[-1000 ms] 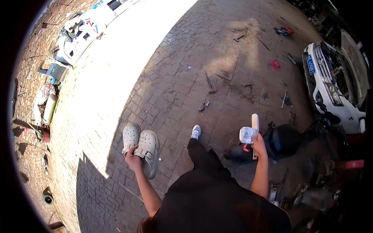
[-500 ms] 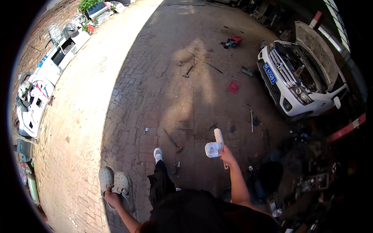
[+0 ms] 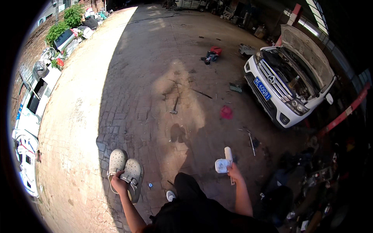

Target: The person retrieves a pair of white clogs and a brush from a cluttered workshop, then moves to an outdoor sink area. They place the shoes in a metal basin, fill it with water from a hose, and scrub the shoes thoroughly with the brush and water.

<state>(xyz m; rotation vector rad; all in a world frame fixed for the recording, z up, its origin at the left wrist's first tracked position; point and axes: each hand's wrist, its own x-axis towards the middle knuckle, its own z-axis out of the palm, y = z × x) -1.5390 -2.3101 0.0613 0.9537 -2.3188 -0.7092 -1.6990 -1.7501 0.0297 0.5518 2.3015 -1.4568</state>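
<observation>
In my left hand [image 3: 119, 183] is a pair of grey clogs [image 3: 130, 168] with holes in their tops and heel straps. The fingers close on the clogs near the straps, and the toes point away from me. My right hand [image 3: 235, 173] is closed around a pale, long-handled tool [image 3: 228, 154] with a thick rounded end; its exact kind is unclear. Held together with it is a small white squarish tub [image 3: 222, 166] with greyish contents or surface. Both hands are raised above the brick paving.
A white car [image 3: 278, 89] with its hood up stands at the right, beside a red post [image 3: 344, 116]. A hammer [image 3: 175, 105], a pink cloth [image 3: 226, 112] and a metal wrench-like bar [image 3: 251, 143] lie on the ground. Dark clutter [image 3: 311, 186] fills the lower right. Scrap panels [image 3: 29, 145] line the left.
The view has tilted up and shifted over the paving as I step forward. The clogs have lifted and turned slightly in my left hand. My right hand keeps its hold.
</observation>
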